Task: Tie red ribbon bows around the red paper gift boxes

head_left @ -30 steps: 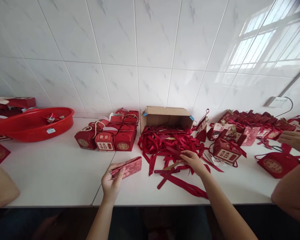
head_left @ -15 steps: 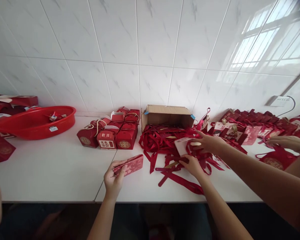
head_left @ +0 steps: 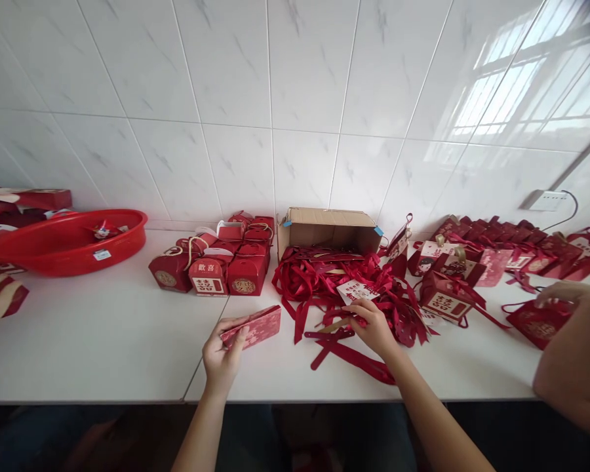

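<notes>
The left hand [head_left: 220, 357] is holding a flat box [head_left: 255, 326], and the right hand [head_left: 375, 329] is pinching a ribbon [head_left: 341, 322] that may be snagging in the pile [head_left: 319, 278].

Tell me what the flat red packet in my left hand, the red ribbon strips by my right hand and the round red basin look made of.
The flat red packet in the left hand: likely printed card, matte, with crisp edges. The red ribbon strips by the right hand: probably satin fabric, limp and curling with soft sheen. The round red basin: seemingly moulded plastic, glossy, smooth rim.
</notes>
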`<act>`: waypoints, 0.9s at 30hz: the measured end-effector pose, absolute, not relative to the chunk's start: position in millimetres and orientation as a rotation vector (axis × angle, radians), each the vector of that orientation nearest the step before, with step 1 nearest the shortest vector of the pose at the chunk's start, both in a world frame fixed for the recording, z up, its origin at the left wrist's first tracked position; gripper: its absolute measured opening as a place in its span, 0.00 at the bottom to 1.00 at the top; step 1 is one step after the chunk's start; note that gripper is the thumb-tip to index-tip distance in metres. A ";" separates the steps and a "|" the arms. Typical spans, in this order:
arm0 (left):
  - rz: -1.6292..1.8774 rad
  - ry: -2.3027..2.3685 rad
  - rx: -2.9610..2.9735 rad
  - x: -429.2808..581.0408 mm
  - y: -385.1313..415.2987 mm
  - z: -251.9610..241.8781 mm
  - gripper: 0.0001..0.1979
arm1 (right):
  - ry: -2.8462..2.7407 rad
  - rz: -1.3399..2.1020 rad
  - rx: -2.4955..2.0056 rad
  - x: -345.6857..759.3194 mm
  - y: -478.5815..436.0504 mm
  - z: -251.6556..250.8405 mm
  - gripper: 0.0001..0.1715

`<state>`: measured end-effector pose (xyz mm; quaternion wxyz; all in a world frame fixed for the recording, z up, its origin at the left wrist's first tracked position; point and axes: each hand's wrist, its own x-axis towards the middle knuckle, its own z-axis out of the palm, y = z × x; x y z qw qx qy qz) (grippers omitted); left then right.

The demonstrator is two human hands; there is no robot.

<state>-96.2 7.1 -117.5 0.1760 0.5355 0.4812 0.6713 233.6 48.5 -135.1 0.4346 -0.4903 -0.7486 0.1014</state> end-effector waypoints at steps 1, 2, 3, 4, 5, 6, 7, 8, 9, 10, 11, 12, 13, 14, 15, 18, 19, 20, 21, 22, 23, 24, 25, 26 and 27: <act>1.901 1.360 1.516 -96.2 7.0 -117.5 0.12 | -1.859 0.216 -1.199 234.3 49.1 -129.6 0.15; 1.900 1.358 1.515 -96.3 7.0 -117.6 0.12 | -1.844 0.176 -1.188 235.5 50.3 -124.1 0.14; 1.899 1.359 1.512 -96.4 7.2 -117.8 0.12 | -1.818 0.134 -1.186 237.3 51.8 -118.7 0.13; 1.896 1.362 1.509 -96.5 7.5 -117.8 0.12 | -1.784 0.095 -1.191 239.6 53.4 -113.5 0.12; 1.894 1.367 1.505 -96.6 7.9 -117.6 0.12 | -1.743 0.058 -1.200 242.3 54.8 -108.5 0.13; 1.891 1.374 1.499 -96.5 8.3 -117.0 0.13 | -1.696 0.021 -1.214 245.3 55.9 -103.6 0.13; 1.887 1.381 1.495 -96.3 8.5 -116.1 0.13 | -1.645 -0.018 -1.228 248.4 56.4 -98.8 0.13; 1.884 1.388 1.492 -95.8 8.5 -114.7 0.13 | -1.589 -0.063 -1.240 251.4 56.1 -94.1 0.13; 1.880 1.396 1.491 -94.8 8.0 -113.0 0.13 | -1.535 -0.106 -1.245 254.1 54.9 -89.5 0.13; 1.882 1.406 1.486 -93.2 6.9 -111.0 0.13 | -1.485 -0.144 -1.242 256.3 52.5 -84.9 0.13; 1.884 1.420 1.472 -91.0 5.3 -108.8 0.12 | -1.443 -0.168 -1.228 257.6 48.8 -80.3 0.12; 1.885 1.435 1.448 -88.1 3.2 -106.8 0.12 | -1.416 -0.172 -1.203 257.9 43.7 -75.7 0.11; 1.882 1.450 1.415 -84.5 0.7 -105.0 0.12 | -1.406 -0.148 -1.164 256.9 37.0 -71.0 0.10; 1.872 1.461 1.378 -80.3 -2.2 -103.8 0.13 | -1.412 -0.097 -1.109 254.4 28.9 -66.2 0.08; 1.855 1.471 1.342 -75.6 -5.2 -103.2 0.13 | -1.435 -0.025 -1.042 250.4 19.6 -61.5 0.07; 1.764 1.475 1.288 -59.6 -14.5 -104.6 0.14 | -1.592 0.274 -0.777 229.9 -11.5 -49.5 0.11; 1.728 1.466 1.295 -54.1 -17.5 -105.5 0.14 | -1.654 0.365 -0.686 221.3 -20.9 -46.9 0.13; 1.695 1.455 1.314 -48.7 -20.3 -106.2 0.14 | -1.708 0.436 -0.607 212.6 -28.9 -45.2 0.15; 1.671 1.444 1.342 -43.7 -22.9 -106.6 0.14 | -1.741 0.490 -0.542 204.2 -35.3 -44.6 0.17; 1.654 1.432 1.378 -39.1 -25.3 -106.6 0.13 | -1.759 0.525 -0.491 196.4 -39.8 -45.0 0.18; 1.647 1.423 1.411 -35.3 -27.3 -106.2 0.12 | -1.765 0.547 -0.458 189.6 -42.8 -46.1 0.18; 1.646 1.416 1.436 -32.1 -28.9 -105.6 0.12 | -1.760 0.561 -0.438 184.0 -44.4 -47.7 0.19; 1.648 1.408 1.452 -29.8 -30.0 -105.1 0.11 | -1.752 0.575 -0.425 179.3 -45.1 -49.7 0.19; 1.650 1.399 1.461 -28.3 -30.7 -104.9 0.11 | -1.740 0.591 -0.414 175.6 -45.1 -51.8 0.19; 1.651 1.389 1.468 -27.4 -31.0 -105.1 0.10 | -1.726 0.614 -0.402 172.6 -44.9 -53.9 0.18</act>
